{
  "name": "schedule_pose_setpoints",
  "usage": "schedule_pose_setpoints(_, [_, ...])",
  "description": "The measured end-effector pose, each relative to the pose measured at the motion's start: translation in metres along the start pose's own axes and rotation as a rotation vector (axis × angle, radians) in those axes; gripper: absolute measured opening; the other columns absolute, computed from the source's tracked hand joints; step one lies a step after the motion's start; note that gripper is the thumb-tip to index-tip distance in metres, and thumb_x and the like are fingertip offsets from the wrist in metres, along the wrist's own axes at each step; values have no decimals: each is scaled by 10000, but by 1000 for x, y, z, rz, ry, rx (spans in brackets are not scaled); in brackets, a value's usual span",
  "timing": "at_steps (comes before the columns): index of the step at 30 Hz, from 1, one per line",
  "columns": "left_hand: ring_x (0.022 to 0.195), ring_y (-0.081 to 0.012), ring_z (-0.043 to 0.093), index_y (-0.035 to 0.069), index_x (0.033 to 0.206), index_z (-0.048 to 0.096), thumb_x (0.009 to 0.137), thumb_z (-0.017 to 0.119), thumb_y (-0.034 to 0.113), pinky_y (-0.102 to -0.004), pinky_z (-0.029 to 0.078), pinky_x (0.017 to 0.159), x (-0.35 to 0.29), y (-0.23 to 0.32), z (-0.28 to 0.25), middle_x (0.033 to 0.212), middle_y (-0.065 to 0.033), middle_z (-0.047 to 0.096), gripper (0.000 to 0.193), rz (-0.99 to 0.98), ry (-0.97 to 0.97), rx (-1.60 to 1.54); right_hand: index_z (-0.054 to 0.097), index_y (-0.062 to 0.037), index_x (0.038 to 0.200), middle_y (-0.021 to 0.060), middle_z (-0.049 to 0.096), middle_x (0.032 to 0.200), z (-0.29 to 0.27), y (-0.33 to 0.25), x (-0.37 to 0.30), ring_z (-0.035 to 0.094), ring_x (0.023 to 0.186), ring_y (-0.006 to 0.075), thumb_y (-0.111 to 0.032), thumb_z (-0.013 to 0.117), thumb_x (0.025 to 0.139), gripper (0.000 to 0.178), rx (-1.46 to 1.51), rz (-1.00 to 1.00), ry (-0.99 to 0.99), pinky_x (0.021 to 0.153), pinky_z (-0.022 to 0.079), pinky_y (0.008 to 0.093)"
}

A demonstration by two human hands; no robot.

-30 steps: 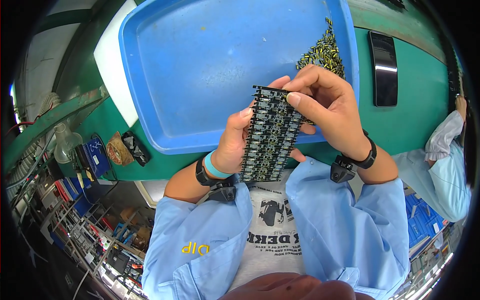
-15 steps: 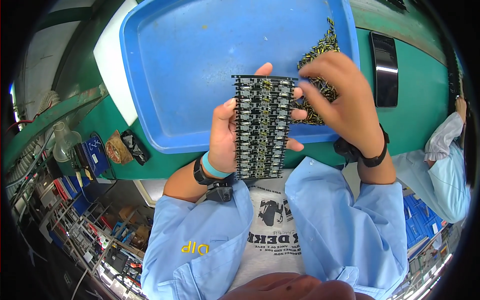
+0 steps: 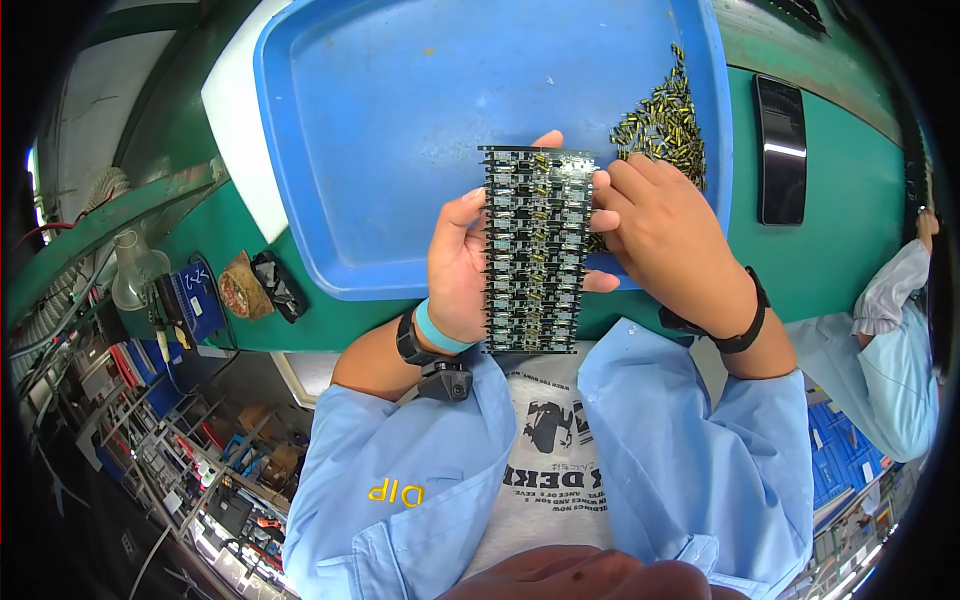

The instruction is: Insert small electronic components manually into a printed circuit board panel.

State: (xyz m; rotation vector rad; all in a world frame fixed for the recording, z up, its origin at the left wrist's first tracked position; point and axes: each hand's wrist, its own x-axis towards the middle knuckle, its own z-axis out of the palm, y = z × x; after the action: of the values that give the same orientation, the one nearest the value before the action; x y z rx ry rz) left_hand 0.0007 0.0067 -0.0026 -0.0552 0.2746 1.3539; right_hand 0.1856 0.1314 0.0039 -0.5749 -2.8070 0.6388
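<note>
My left hand is closed round a long dark panel of small circuit boards, its thumb along the left edge and fingertips showing past the right edge. The panel is held over the near side of a blue tray, with rows of small silver and yellow parts across its face. Close to the panel's upper right edge, my right hand has its fingers curled together. Whatever is in them is hidden. Behind this hand, a heap of small black-and-yellow cylindrical components lies in the tray's right side.
A black phone lies on the green table right of the tray. On the left are a white sheet, a blue box, a brown roll and a black packet. Another person's sleeve shows at far right.
My right hand has come down from above the components, its spread fingers now curled together beside the panel. The panel remains in my left hand, and the whole view has shifted slightly.
</note>
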Motion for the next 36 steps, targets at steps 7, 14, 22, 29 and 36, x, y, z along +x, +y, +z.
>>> schedule_pose_setpoints(7, [1436, -419, 506, 181, 1713, 102, 1083, 337, 462, -724, 519, 1034, 1, -2, -2, 1662, -242, 350, 728, 16, 1, -32, 650, -9, 1002, 117, 654, 931, -10, 3, 1, 659, 859, 268, -22, 767, 806, 229, 153, 142, 47, 750, 527, 378])
schedule_pose_setpoints(14, [1413, -410, 528, 186, 1710, 128, 1078, 353, 472, -721, 518, 1043, -1, -1, -1, 1649, -230, 380, 730, 30, 19, -24, 753, 31, 1091, 103, 757, 1104, -18, 4, 4, 713, 959, 130, 40, 734, 955, 138, 851, 356, 298, 806, 561, 250])
schedule_pose_setpoints(22, [1403, -407, 536, 189, 1710, 133, 1076, 349, 476, -729, 506, 1055, -2, -2, -2, 1637, -227, 402, 728, 33, 26, 1, 742, 46, 1139, 123, 751, 1098, -14, 2, 6, 723, 995, 155, 53, 708, 976, 167, 1160, 395, 336, 869, 584, 268])
schedule_pose_setpoints(29, [1424, -423, 511, 187, 1713, 115, 1075, 347, 468, -759, 473, 1069, -2, -6, 5, 1640, -197, 409, 734, 18, 26, 90, 740, -3, 1110, 114, 718, 1085, -9, 7, 6, 679, 1015, 207, 80, 732, 918, 209, 833, 157, 366, 857, 552, 307])
schedule_pose_setpoints(36, [1461, -432, 472, 190, 1718, 89, 1078, 339, 448, -781, 433, 1093, -3, -6, 15, 1656, -160, 397, 734, -49, 71, 159, 745, -43, 1061, 84, 687, 1054, -12, -1, 14, 599, 919, 242, 85, 760, 835, 260, 416, -108, 393, 761, 483, 337])
